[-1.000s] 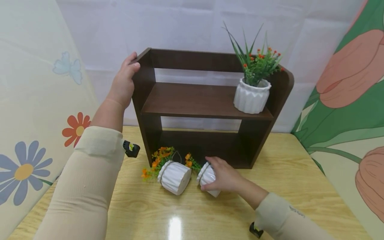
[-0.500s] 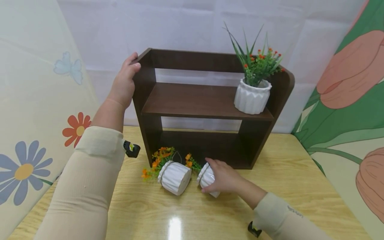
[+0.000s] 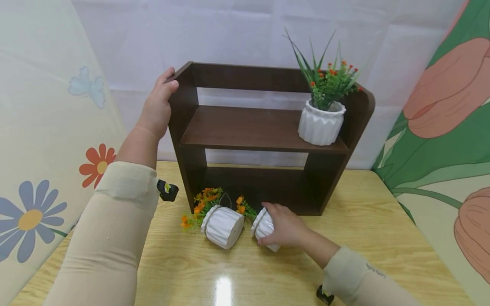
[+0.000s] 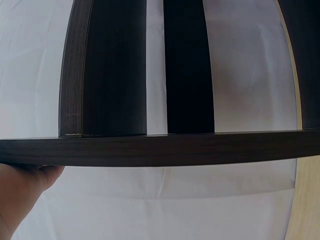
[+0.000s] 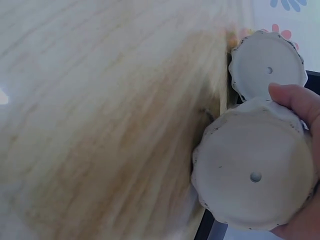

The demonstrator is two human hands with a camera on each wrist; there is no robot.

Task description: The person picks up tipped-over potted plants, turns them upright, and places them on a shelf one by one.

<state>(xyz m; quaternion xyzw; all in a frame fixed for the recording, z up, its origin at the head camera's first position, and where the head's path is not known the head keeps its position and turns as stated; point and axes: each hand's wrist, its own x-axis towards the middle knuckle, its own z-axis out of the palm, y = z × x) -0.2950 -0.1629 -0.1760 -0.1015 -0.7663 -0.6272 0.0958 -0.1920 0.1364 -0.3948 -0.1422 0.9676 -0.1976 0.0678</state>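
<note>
A dark brown two-tier shelf (image 3: 237, 127) stands on a wooden table. My left hand (image 3: 155, 108) rests against the outer face of its left side panel, near the top; in the left wrist view that panel (image 4: 175, 149) appears edge-on and no fingers show on its inner side. In front of the shelf, my right hand (image 3: 287, 225) grips a white fluted flower pot (image 3: 264, 229) lying on its side, thumb and fingers on opposite sides. The right wrist view shows the pot's round base (image 5: 250, 170) with a small hole. Orange flowers (image 3: 245, 206) stick out toward the shelf.
A second white pot (image 3: 223, 227) with orange flowers lies tipped just left of the gripped one. On the upper tier, at the right end, stands a white pot (image 3: 321, 123) with grass and small red flowers. Behind hangs a white cloth (image 3: 237, 34).
</note>
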